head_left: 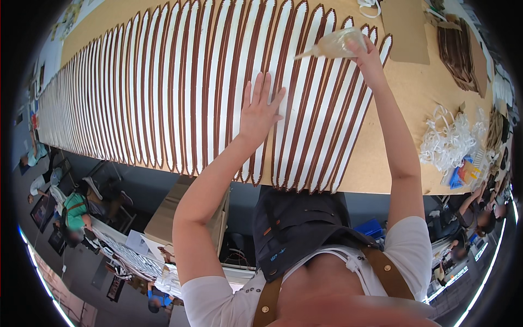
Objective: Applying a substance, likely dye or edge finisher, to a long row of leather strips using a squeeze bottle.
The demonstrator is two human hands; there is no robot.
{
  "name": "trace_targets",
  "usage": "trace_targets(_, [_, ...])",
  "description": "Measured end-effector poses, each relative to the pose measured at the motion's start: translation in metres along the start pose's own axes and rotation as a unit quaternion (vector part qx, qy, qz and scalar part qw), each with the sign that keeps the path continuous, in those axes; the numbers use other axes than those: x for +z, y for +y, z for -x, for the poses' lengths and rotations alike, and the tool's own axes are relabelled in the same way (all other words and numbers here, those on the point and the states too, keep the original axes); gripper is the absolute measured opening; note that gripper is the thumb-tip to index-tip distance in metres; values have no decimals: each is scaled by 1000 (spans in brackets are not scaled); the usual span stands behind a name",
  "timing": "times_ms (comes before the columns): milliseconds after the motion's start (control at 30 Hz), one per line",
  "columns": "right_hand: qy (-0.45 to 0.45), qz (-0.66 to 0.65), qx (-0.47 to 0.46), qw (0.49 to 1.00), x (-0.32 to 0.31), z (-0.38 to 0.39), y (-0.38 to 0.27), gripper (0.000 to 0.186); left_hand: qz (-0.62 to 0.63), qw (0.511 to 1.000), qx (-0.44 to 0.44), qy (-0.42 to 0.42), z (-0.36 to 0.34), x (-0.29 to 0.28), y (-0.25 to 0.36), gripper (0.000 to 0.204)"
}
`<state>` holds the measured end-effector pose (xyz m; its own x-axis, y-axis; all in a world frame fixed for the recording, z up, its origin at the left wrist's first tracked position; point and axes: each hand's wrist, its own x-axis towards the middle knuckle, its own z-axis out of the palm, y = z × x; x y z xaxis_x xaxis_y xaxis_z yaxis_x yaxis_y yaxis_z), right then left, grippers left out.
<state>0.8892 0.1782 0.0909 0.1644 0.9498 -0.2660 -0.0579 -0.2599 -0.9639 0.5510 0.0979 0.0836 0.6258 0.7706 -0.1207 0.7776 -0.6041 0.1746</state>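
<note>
Long strips (pixel 251 136) with pointed ends lie side by side across the table, white on top with brown edges. Flat on them, near the middle of the head view, my left hand (pixel 261 114) has its fingers spread and holds nothing. My right hand (pixel 369 62) grips a translucent squeeze bottle (pixel 340 43) over the far ends of the rightmost strips. The bottle is tipped on its side, its narrow nozzle pointing left. Whether anything comes out of the nozzle is too small to tell.
A tan tabletop (pixel 395 131) bears the strips. On its right are a tangle of white ribbons (pixel 449 136), a bundle of brown strips (pixel 456 54) and a cardboard sheet (pixel 406 32). Below the front edge stands a cardboard box (pixel 169 210). Other people sit farther off on both sides.
</note>
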Motion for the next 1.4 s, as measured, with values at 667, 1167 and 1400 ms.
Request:
trace_targets(667, [182, 176, -154, 955, -27, -59, 9, 67, 4, 1000, 19, -21, -8, 5, 31, 90])
trace_targets(1167, [80, 214, -66, 971, -3, 10, -1, 67, 25, 999, 20, -15, -8, 4, 29, 91])
trace_targets(1400, [83, 155, -81, 981, -4, 18, 3, 67, 27, 999, 24, -15, -7, 3, 29, 90])
